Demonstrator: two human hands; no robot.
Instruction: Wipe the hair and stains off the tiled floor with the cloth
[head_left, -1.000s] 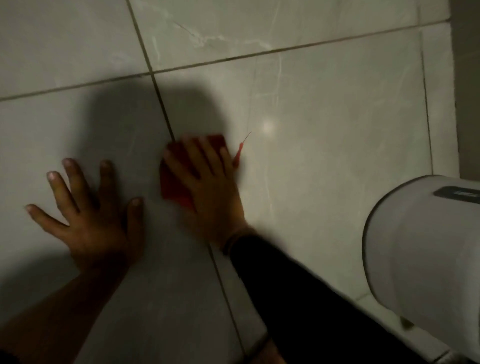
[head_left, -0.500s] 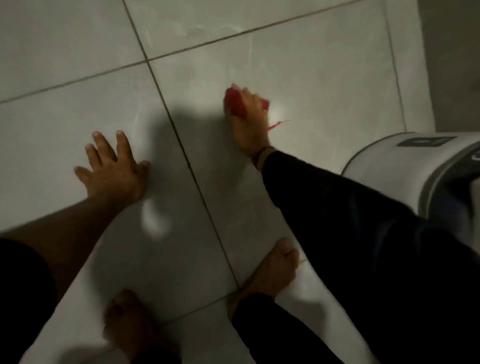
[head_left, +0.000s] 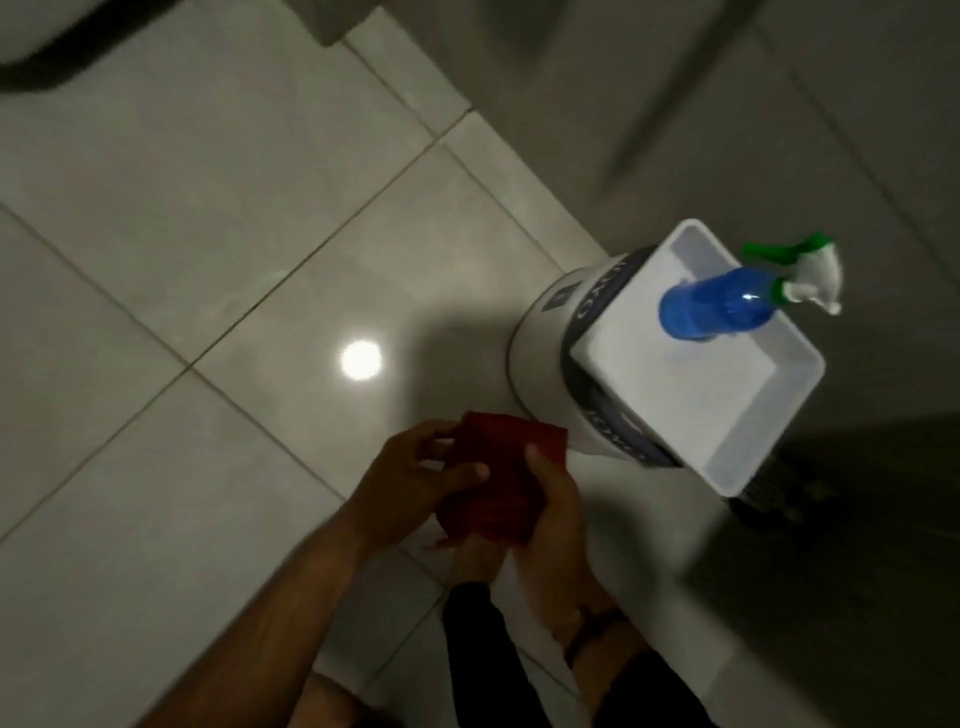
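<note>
Both hands hold the red cloth (head_left: 493, 488) up off the tiled floor (head_left: 218, 218), the left hand (head_left: 410, 483) pinching its edge and the right hand (head_left: 553, 514) cupping it in a closed grip, probably refolding to a clean face.

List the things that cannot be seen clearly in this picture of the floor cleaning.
Head view only:
- Hair and stains on the tiled floor: too small, dim light and glare.
- Lower part of the red cloth: covered by the left hand and right hand.
- Lettering on the white bucket: blurred, partly under the white tray.
- Dark-edged object at top left: cut off.
</note>
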